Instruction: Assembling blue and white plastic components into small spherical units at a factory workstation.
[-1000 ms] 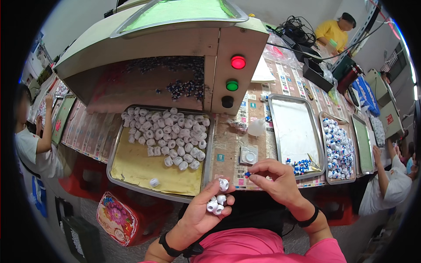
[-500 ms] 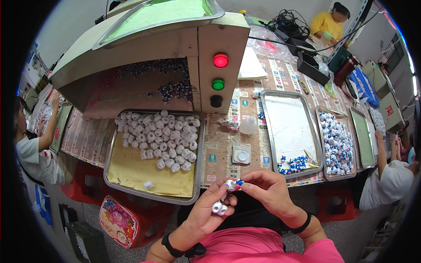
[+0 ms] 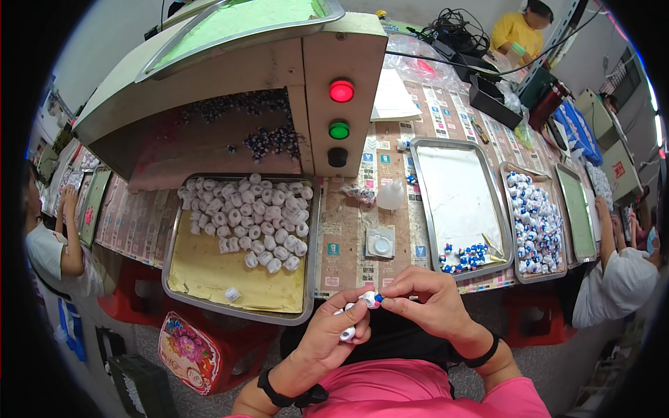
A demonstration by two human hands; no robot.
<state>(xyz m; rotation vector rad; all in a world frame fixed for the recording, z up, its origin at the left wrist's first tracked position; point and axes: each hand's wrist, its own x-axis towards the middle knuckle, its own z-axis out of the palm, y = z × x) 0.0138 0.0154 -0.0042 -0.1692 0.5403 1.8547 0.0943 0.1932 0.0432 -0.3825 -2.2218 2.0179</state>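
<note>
My left hand [image 3: 329, 338] is closed around a few small white hollow plastic pieces. One white piece [image 3: 368, 299] is pinched at its fingertips, and another white piece [image 3: 347, 334] pokes out from the curled fingers below. My right hand [image 3: 433, 306] pinches a tiny blue part [image 3: 379, 298] with some red on it, between thumb and forefinger. That part touches the right side of the pinched white piece; how deep it sits is too small to tell. Both hands are held in front of my body, just off the table's near edge.
On the left, a metal tray [image 3: 167, 279] holds many white pieces. Behind it stands a beige machine [image 3: 348, 42] with blue bits inside. To the right, a paper-lined tray [image 3: 460, 188] carries blue-red parts and tweezers [image 3: 493, 245]; beside it lies a tray of blue-and-white pieces [image 3: 533, 223]. Other people sit around.
My fingers have shifted slightly and the pinched white piece has turned, with the blue part still against it. The lower white pieces are now more covered by my left fingers.
</note>
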